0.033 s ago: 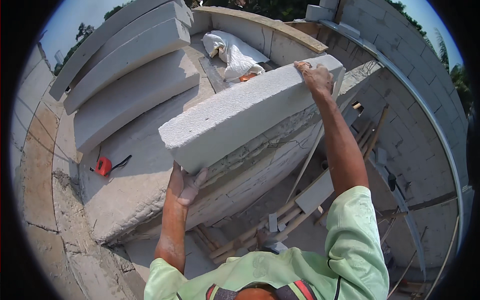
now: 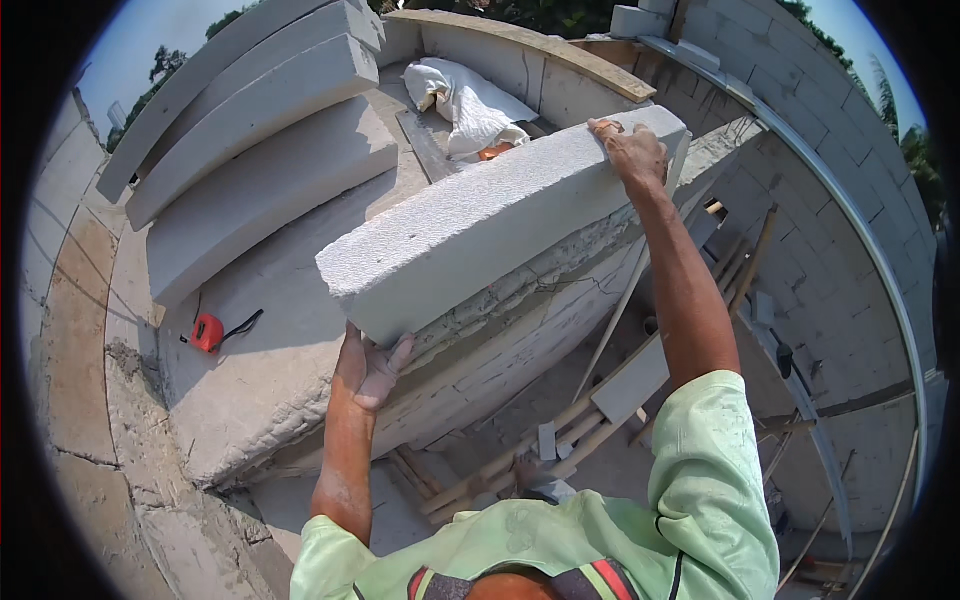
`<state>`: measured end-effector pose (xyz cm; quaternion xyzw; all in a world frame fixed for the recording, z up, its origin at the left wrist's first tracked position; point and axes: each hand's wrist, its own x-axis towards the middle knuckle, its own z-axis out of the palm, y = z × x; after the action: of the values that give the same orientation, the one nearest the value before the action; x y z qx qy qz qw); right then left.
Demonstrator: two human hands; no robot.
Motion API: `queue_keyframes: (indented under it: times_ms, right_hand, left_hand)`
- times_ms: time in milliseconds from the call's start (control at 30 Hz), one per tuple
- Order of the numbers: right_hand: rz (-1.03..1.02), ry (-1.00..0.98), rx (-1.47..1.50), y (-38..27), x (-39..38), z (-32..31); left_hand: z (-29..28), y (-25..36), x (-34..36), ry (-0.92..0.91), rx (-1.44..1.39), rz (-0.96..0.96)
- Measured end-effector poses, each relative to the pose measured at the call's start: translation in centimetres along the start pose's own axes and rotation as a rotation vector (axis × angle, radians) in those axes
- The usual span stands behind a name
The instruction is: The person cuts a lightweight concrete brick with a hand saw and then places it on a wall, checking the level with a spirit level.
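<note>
In the head view, the right arm reaches long and forward, its hand (image 2: pixel 638 158) gripping the far end of a white block (image 2: pixel 500 215); the left forearm rises steeply, palm up, its hand (image 2: pixel 376 376) against the block's near lower corner, fingers partly hidden, closure unclear; the block lies at the concrete slab's (image 2: pixel 270 350) rough edge.

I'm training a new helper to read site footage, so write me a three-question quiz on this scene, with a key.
1. True or false: the red tape measure lies on top of the pale block.
2. Where does the left hand touch the block? a) top of its far end; b) low at its near end; c) middle of its top face.
3. Fill in: the right hand grips the block's ____ end.

Key: 1. False, it lies to the block's left; 2. b; 3. far.
</note>
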<state>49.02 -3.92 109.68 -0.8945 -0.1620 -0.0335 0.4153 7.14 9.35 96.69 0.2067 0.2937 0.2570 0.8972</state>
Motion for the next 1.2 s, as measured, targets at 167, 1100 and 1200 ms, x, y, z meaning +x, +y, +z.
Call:
queue_keyframes:
  times_ms: [167, 1100, 1200]
  right_hand:
    - [-0.003, 0.044, -0.042, 0.0, -0.3, 0.1]
    - [-1.463, -0.96, -0.262, -12.2, -10.6, 2.7]
    - [-1.424, -0.905, -0.215, -12.5, -9.8, 2.5]
  left_hand:
    - [-1.2, 0.1, 0.0, -0.108, 0.077, -0.039]
    - [0.0, -11.6, -3.2, 0.093, 0.617, 0.466]
    - [1.8, -13.4, -2.2, -0.152, 1.724, 1.117]
